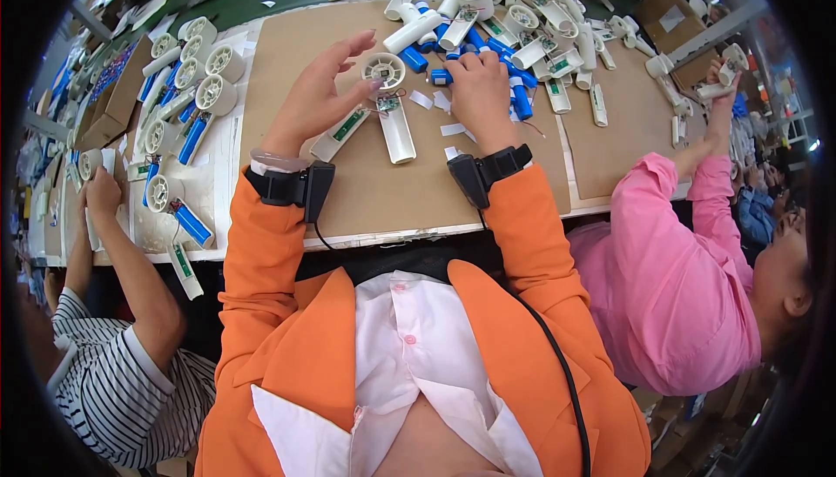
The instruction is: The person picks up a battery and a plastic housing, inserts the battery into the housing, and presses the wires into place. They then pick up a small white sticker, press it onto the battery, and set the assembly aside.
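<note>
My left hand (324,90) is open, fingers spread, its thumb at the lower rim of a round white plastic housing (383,59) with a small circuit inside. Thin wires join that housing to a white half-shell handle (397,133) below it. Another half-shell with a green circuit board (341,131) lies beside my left wrist. My right hand (479,98) reaches into a pile of blue cylindrical batteries, fingers bent down around a blue battery (441,77) whose end sticks out at the thumb side. The fingertips are partly hidden.
White housings and handles (522,20) are heaped at the back right. More assemblies with batteries (193,136) line the left side. White paper slips (421,99) lie on the brown board (366,198). Co-workers sit on both sides, a striped shirt (144,390) left, a pink sleeve (653,242) right.
</note>
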The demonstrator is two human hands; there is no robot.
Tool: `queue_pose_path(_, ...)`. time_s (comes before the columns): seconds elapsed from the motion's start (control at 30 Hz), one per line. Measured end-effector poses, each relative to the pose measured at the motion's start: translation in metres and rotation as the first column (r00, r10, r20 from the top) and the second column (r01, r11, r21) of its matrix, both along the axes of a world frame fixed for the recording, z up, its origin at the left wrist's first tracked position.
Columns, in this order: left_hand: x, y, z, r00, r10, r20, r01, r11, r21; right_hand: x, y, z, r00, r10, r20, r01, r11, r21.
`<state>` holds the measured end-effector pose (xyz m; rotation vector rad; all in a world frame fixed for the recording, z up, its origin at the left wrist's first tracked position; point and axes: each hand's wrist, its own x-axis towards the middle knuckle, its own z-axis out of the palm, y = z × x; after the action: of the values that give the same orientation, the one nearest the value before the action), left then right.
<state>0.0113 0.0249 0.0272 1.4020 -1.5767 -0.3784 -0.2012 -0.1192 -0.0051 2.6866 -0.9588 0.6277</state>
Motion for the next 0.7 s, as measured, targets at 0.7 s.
queue_pose_path(0.7, -0.031, 0.000, 0.005, 0.692, -0.170, -0.701, 0.294, 0.954, 0.060, 0.014, 0.046, 0.040, 0.588, -0.089, 0.804, -0.808, -0.010, 0.590)
